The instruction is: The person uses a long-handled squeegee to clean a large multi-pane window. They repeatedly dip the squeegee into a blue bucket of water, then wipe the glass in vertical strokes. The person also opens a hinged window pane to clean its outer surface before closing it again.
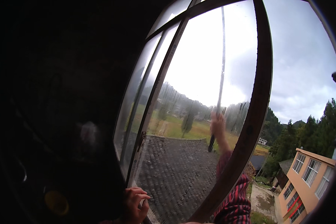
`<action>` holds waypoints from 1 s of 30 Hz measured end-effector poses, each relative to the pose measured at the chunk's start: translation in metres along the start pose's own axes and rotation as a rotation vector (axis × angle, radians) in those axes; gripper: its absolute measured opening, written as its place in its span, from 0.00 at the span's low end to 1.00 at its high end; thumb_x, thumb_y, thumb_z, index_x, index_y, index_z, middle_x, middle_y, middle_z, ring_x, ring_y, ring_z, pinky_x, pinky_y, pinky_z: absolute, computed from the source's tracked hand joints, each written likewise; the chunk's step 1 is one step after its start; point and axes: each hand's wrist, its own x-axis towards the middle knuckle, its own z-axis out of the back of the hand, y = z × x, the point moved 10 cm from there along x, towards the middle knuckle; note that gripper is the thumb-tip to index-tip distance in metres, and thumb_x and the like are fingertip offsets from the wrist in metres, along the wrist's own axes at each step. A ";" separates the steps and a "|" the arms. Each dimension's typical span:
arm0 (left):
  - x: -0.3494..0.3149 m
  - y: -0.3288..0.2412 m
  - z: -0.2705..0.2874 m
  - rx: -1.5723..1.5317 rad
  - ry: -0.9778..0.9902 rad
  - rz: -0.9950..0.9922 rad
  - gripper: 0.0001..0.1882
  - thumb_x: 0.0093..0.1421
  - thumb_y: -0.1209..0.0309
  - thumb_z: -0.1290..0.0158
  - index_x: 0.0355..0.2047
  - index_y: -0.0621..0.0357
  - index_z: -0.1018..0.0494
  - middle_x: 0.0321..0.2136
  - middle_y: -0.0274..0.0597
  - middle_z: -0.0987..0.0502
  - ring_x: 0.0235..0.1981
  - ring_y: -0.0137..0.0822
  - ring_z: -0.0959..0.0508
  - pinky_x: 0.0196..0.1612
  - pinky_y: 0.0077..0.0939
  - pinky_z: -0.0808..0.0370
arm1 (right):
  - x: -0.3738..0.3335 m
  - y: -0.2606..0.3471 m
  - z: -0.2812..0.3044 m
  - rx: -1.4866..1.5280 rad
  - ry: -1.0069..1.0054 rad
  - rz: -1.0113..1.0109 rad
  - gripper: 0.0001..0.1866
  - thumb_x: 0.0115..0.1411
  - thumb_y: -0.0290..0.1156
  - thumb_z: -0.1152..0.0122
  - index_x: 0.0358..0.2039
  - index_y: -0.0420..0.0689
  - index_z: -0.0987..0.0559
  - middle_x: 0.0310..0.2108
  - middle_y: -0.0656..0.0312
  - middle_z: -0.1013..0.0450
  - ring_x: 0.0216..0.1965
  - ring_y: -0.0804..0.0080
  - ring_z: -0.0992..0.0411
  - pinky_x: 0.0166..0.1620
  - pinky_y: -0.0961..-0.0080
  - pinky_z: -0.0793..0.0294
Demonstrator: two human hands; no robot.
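Note:
My right arm, in a red and black striped sleeve (pixel 233 201), reaches out around the dark window frame (pixel 264 56). Through the wet, streaked glass (pixel 198 74) I see my right hand (pixel 218 125) on the outer side, closed around a long thin pole-like thing (pixel 223 63). It runs nearly upright along the pane, pale above the hand and dark at its lower end; its exact kind I cannot make out. Low down, my left hand (pixel 135 201) curls its fingers over the lower corner of the window frame, beside the upright bar (pixel 153 100).
A grey tiled roof (pixel 175 168) lies below the window, with green fields (pixel 171 125) and misty hills beyond. At the right, outside, stands an orange building (pixel 310 171) above a concrete path (pixel 263 198). The inside at the left is very dark.

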 end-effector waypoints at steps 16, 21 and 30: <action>-0.027 0.009 0.004 -0.089 0.026 0.040 0.05 0.53 0.76 0.46 0.32 0.58 0.23 0.37 0.47 0.23 0.46 0.52 0.24 0.52 0.46 0.29 | -0.525 0.002 0.058 0.237 0.188 -0.821 0.15 0.65 0.33 0.40 0.22 0.46 0.32 0.14 0.74 0.41 0.18 0.83 0.39 0.21 0.73 0.42; -0.027 0.011 0.011 -0.066 -0.001 0.042 0.04 0.54 0.76 0.45 0.31 0.58 0.23 0.35 0.46 0.23 0.45 0.51 0.24 0.51 0.45 0.29 | -0.350 0.001 0.036 0.540 0.117 -0.756 0.15 0.68 0.34 0.45 0.24 0.44 0.30 0.14 0.71 0.38 0.16 0.77 0.36 0.20 0.73 0.39; -0.027 0.012 0.021 -0.034 -0.047 0.087 0.04 0.54 0.77 0.46 0.31 0.59 0.23 0.35 0.47 0.23 0.44 0.51 0.24 0.51 0.44 0.29 | 0.029 -0.003 0.013 0.664 0.111 -0.522 0.16 0.68 0.42 0.40 0.27 0.49 0.30 0.12 0.73 0.39 0.09 0.75 0.40 0.14 0.72 0.39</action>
